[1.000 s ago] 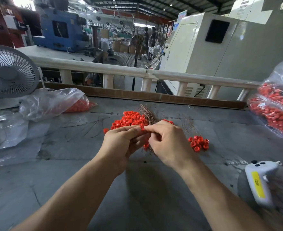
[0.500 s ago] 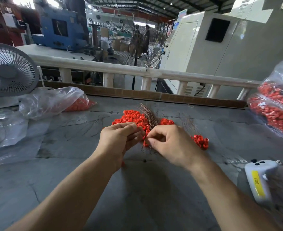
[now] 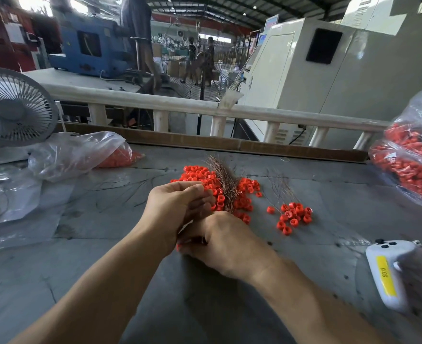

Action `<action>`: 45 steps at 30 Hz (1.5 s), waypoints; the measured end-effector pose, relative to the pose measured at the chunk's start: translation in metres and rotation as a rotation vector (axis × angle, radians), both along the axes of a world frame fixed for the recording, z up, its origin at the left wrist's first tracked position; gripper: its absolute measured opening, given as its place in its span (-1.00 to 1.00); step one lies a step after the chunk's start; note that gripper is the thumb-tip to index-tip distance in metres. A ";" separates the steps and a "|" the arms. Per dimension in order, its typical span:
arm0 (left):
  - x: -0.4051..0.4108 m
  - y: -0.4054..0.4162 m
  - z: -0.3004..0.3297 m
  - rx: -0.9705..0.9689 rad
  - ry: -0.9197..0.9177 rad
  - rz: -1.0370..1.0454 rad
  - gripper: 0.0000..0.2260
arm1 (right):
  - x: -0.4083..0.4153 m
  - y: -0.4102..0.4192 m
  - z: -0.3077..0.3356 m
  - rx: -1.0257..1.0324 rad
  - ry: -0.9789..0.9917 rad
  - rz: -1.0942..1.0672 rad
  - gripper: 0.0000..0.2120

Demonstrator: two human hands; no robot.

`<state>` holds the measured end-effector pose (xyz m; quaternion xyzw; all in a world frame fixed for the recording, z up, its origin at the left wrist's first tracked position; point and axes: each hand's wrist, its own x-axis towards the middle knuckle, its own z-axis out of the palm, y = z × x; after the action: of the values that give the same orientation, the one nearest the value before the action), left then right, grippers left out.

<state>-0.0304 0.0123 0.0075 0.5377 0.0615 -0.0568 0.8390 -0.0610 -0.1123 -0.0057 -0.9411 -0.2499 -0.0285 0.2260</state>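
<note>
My left hand (image 3: 177,207): curled beside wires (image 3: 223,180), mid-table; I can't tell its hold.
My right hand (image 3: 226,242): pinching a ring (image 3: 179,247).
Bags: left bag (image 3: 76,155), right bag (image 3: 413,145), at table's side edges, red rings inside.

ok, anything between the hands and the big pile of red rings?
Nothing visible. The left hand reaches the near edge of the red rings; the right hand sits just behind it, nearer the camera. The wire bundle lies on the pile.
</note>
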 end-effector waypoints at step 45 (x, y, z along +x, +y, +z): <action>-0.001 -0.008 -0.010 0.203 -0.481 -0.060 -0.89 | 0.011 -0.037 0.019 0.724 -0.292 -0.328 -0.91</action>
<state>-0.0317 0.0040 -0.0027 0.6187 -0.1504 0.0540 0.7692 -0.0495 -0.1498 0.0133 -0.8144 -0.1001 -0.2829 0.4967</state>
